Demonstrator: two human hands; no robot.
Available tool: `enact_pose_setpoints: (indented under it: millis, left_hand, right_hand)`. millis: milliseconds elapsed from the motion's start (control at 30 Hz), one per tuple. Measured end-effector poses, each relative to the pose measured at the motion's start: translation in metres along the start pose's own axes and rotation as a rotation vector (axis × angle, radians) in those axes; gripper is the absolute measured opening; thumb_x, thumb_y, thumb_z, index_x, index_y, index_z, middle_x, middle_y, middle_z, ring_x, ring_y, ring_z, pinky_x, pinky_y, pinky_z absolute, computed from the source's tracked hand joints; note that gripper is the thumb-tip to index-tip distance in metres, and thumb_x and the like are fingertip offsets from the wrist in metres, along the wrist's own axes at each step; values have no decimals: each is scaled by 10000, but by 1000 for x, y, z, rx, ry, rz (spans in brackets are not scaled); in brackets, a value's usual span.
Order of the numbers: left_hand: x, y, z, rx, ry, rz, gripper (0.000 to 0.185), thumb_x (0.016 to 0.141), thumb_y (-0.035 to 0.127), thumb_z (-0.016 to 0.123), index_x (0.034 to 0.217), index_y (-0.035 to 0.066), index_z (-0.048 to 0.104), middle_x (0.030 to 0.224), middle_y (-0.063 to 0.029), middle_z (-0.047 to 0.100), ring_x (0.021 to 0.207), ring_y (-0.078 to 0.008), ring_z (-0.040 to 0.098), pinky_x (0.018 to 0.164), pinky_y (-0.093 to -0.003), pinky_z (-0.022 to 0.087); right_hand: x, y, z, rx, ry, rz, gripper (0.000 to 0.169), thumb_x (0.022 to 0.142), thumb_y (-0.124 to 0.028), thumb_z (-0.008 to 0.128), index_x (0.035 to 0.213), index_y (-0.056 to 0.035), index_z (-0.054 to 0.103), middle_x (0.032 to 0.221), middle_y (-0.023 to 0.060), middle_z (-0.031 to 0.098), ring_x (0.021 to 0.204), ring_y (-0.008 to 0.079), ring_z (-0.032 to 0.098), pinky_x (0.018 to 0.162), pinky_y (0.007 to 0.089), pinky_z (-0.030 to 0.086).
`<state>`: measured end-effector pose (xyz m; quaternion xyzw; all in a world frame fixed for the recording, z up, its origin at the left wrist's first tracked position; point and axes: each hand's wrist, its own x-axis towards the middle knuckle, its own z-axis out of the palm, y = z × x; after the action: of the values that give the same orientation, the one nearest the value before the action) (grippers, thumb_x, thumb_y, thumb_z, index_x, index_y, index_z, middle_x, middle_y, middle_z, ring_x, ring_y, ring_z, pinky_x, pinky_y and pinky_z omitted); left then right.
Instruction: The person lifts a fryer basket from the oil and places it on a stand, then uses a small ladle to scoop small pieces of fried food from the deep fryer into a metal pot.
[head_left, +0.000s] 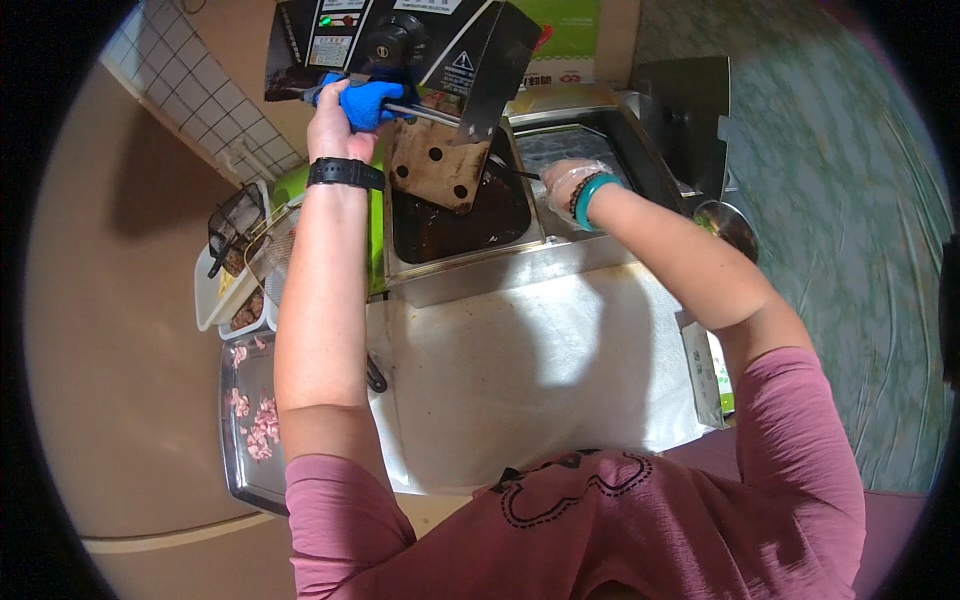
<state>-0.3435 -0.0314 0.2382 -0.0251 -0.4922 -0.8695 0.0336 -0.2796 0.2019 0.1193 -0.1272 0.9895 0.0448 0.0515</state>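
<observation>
My left hand (335, 124) grips a blue cloth (364, 105) beside the black control box (450, 45) of an electric deep fryer. That box is tilted and has a knob and a green light. A metal rod (424, 114) runs from the cloth towards the box's edge. Below it, a brown-stained plate with round holes (444, 174) slants over the fryer's steel tank (469, 257), which holds dark liquid (450, 229). In a clear plastic glove, my right hand (568, 184) holds a thin dark tool (523, 173). Its far end reaches over the tank; the tip is hard to make out.
A second fryer basin (649, 157) adjoins on the right, near a steel bowl (724, 225). Wire baskets (238, 217) rest on white food containers (206, 296) at left. A metal tray (247, 480) with pink meat pieces (262, 431) lies below them. A white-covered table (517, 375) is in front.
</observation>
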Motion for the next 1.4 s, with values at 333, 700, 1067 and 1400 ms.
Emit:
enact_pose_setpoints:
  millis: [333,700,1067,1400]
  left_hand:
    - [0,1,-7,10,-17,-4,184,786,211,445,893,67,490,824,-99,585,779,-265,554,751,-480,423]
    - [4,0,-4,17,23,-30,169,770,211,468,860,74,507,816,-84,584,775,-253,561,729,-456,424]
    - [2,-2,-5,17,-10,4,165,770,216,474,832,67,505,768,-80,592,717,-243,574,619,-389,428]
    - [-1,0,-8,37,10,-2,161,772,223,480,860,89,497,795,-72,587,730,-245,570,665,-418,420]
  right_hand:
    - [-3,14,14,933,-545,137,172,757,-152,524,703,8,561,612,110,535,576,155,513,484,303,406]
    - [-15,-22,14,327,46,186,249,745,-91,453,961,-41,565,997,172,551,905,301,543,762,358,443]
    - [7,7,30,333,-369,-158,178,661,-117,547,790,-7,598,779,156,600,704,284,576,630,344,453]
    - [-27,-10,66,1058,-355,251,228,758,-203,496,880,-18,550,881,151,581,736,276,572,642,345,450]
